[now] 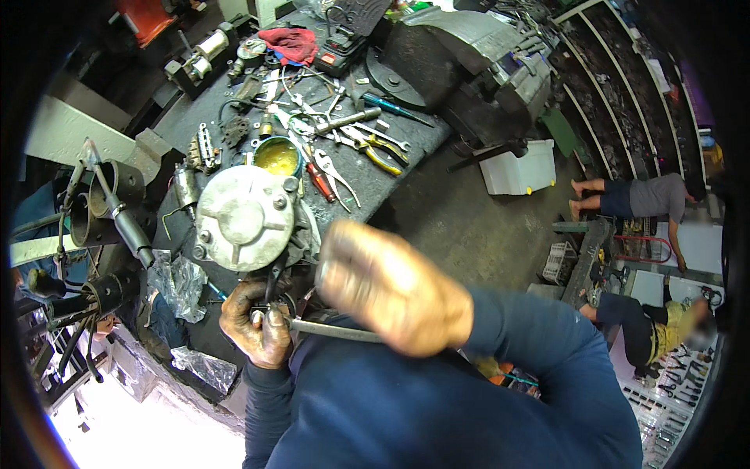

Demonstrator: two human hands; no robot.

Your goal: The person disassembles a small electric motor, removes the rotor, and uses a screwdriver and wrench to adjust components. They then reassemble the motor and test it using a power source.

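Observation:
A round silver cast-metal housing (pixel 241 219) with bolts round its rim sits at the near left edge of the bench. Just below it, my left hand (pixel 262 327) is closed at one end of a long flat grey wrench (pixel 336 330). A black lever-like piece (pixel 273 280) shows between the housing and these fingers. The wrench points right, across the front of my dark shirt. Over its far end is my right hand (pixel 394 289), smeared by motion, its fingers not clear. Whether that hand touches the wrench is hidden.
Behind the housing are a tin of yellow grease (pixel 277 158), pliers (pixel 336 176), a blue screwdriver (pixel 397 109) and a red rag (pixel 289 45). Clear plastic bags (pixel 178 285) lie at left. A white bin (pixel 519 168) stands on the floor. Two other people (pixel 644 198) are at far right.

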